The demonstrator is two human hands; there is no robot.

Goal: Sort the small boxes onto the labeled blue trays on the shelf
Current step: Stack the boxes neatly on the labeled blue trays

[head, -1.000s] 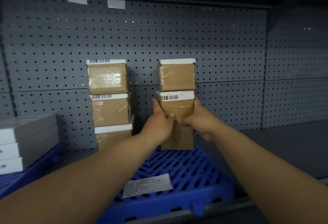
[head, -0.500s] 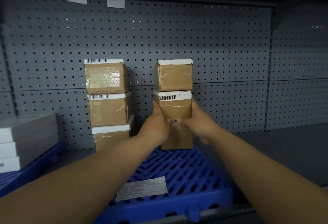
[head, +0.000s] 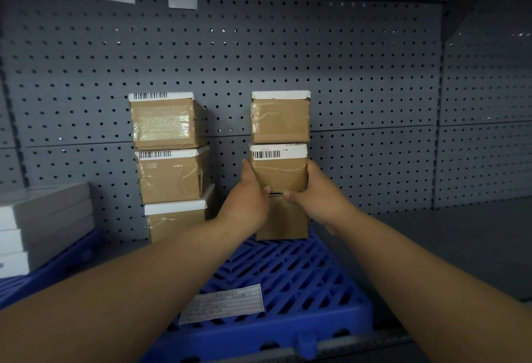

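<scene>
Starting far left: stack of flat white boxes [head: 43, 218] sits on a second blue tray [head: 57, 265], untouched. Next, left stack of three taped brown boxes [head: 169, 172], upright against the pegboard [head: 359, 75].

Left hand [head: 247, 204] grips the middle box [head: 277, 172] of the right stack. Its thumb runs across the lower front edge and the fingers wrap the left side, tips hidden behind. The middle box carries the top box [head: 280, 118] and sits on, or just above, the bottom box [head: 282, 218]; can't tell if they touch. This stack stands at the rear of the labeled blue tray [head: 316, 290], with its paper label [head: 223, 303] at the front.

Right hand [head: 313, 198] mirrors the left: thumb on the lower front edge, fingers round the right side.

Grey shelf [head: 446, 247] lies to the right.

Change over the last second: almost none. Both hands stay clamped on the same box and the column keeps its spot; only the view drifted a little. Likely squaring up the stack, with release still to come.
</scene>
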